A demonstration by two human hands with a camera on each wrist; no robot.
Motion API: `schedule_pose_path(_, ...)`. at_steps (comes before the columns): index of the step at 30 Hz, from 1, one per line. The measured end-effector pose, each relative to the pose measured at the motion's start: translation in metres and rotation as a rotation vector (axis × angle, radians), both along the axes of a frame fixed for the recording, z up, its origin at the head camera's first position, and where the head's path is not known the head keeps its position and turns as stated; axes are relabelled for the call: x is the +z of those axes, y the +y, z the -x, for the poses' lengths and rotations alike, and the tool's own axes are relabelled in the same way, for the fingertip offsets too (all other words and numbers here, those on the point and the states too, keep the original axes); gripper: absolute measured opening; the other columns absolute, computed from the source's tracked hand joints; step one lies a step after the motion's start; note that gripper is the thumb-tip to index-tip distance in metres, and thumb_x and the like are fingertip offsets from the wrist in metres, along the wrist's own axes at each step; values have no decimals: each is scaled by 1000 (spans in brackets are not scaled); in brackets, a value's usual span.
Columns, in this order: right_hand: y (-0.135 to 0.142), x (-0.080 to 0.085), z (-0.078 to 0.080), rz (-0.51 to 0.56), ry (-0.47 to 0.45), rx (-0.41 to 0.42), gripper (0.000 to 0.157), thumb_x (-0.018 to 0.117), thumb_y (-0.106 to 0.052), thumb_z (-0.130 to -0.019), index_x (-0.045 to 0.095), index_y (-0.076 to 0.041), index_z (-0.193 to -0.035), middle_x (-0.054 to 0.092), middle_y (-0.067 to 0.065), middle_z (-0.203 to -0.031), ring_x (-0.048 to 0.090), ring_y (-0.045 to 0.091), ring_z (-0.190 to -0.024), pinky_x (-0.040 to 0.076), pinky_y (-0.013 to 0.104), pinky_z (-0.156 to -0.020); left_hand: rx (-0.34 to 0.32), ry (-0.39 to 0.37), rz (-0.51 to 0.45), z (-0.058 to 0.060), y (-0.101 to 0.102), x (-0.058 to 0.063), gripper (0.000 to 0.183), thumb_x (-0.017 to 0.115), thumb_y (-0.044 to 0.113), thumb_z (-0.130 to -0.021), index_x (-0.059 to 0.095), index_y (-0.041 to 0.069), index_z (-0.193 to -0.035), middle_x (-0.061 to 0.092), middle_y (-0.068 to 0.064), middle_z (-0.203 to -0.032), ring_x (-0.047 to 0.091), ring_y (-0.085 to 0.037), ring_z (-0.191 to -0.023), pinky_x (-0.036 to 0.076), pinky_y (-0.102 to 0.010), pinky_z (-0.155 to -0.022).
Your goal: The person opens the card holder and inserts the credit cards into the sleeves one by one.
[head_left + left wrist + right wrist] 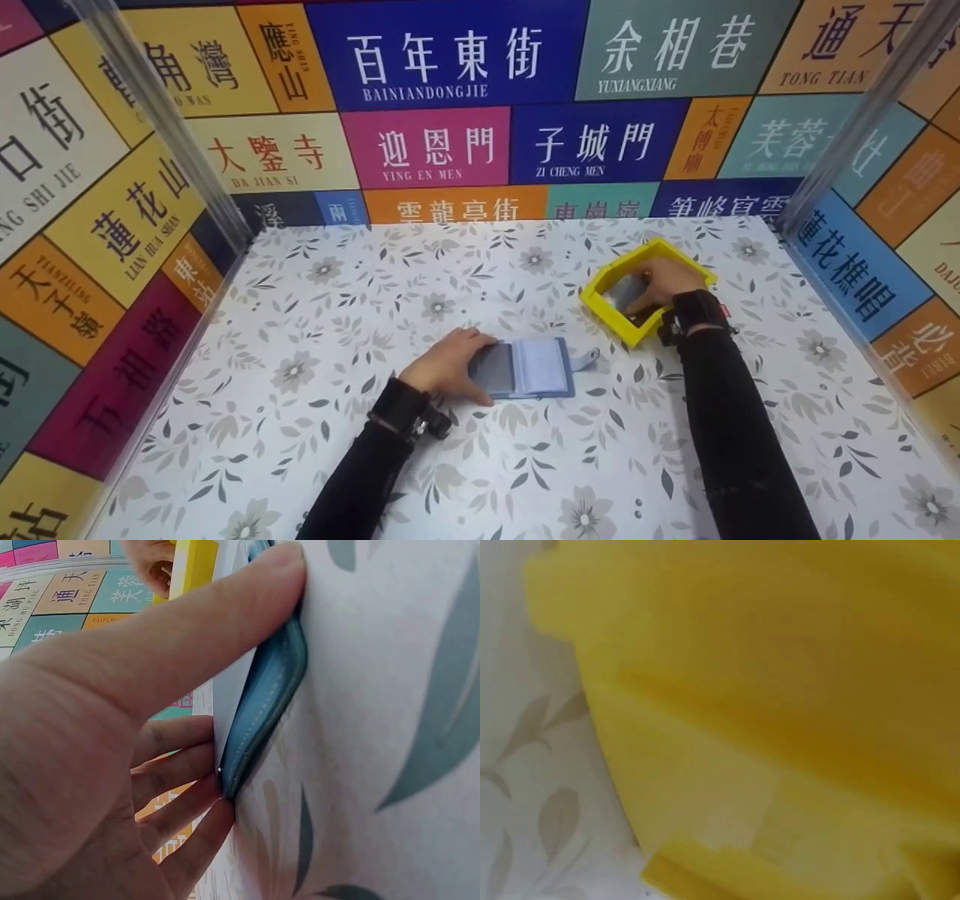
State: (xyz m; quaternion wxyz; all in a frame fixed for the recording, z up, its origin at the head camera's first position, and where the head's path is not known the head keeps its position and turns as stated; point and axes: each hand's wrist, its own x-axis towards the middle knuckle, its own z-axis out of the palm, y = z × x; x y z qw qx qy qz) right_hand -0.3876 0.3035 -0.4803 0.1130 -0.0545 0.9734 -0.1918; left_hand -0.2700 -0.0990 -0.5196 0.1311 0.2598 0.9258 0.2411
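Note:
A blue card holder (543, 367) lies spread open on the table, with clear sleeves inside and a strap with a snap (585, 361) sticking out on its right. My left hand (448, 365) holds its left end, thumb at the near edge and fingers at the far edge. In the left wrist view, the thumb and fingertips touch the stitched blue cover (262, 701). My right hand (670, 279) reaches down into a yellow box (613, 321), fingers bent near something greyish inside. Whether they pinch anything is hidden; the right wrist view shows mostly the blurred yellow wall (705, 765).
A white tabletop (360, 450) with a grey leaf and flower print lies under everything. Panels (435, 146) with coloured street-name signs stand along the back, left and right sides of the table.

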Motion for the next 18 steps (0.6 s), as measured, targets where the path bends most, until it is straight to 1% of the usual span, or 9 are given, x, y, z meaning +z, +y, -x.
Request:
schedule_pose_path(3,3,-3,3,41,31,8,61,93,-24,-76,70,-3,-129,69,22,-124,62,36,-105,51,54,-95,2,-3,1,0,0,0,100,96,37,-65,50,18,-152,58,-4,-143,52,-24,-129,49,-45,-107)
schedule_pose_path(5,4,-3,3,65,29,-4,61,92,-22,-78,69,-4,-132,67,22,-129,61,37,-110,50,56,-97,7,-1,1,0,-1,-1,100,96,36,-65,50,18,-152,58,-4,-142,52,-24,-129,49,-44,-106)
schedule_pose_path(8,4,-1,3,115,32,-19,56,86,-23,-85,67,-4,-134,64,23,-133,59,39,-116,48,59,-101,11,0,-3,0,-1,-1,100,96,36,-65,51,17,-152,58,-3,-141,52,-23,-127,49,-44,-105)
schedule_pose_path(9,4,-1,3,132,41,-18,52,82,-23,-89,66,-4,-134,63,23,-134,59,39,-118,48,60,-103,9,2,-3,0,-1,-1,100,96,36,-65,51,17,-152,58,-3,-141,52,-23,-127,49,-44,-105)
schedule_pose_path(12,4,-1,3,189,81,-11,38,68,-27,-101,63,-2,-128,62,25,-130,58,39,-115,47,59,-104,1,12,-6,0,-1,-1,100,96,37,-64,51,16,-151,59,-4,-139,52,-23,-126,50,-43,-104)
schedule_pose_path(15,6,0,2,256,137,-20,34,53,-26,-108,54,0,-131,59,26,-132,55,39,-118,44,59,-108,-5,21,0,0,0,-1,99,96,37,-64,52,15,-150,59,-4,-138,52,-23,-127,50,-43,-105)
schedule_pose_path(18,7,2,-2,380,175,-84,35,43,-23,-111,45,-2,-140,53,26,-139,52,39,-126,42,59,-113,-7,24,1,1,1,-2,99,96,36,-65,52,16,-150,59,-4,-139,51,-23,-128,49,-43,-106)
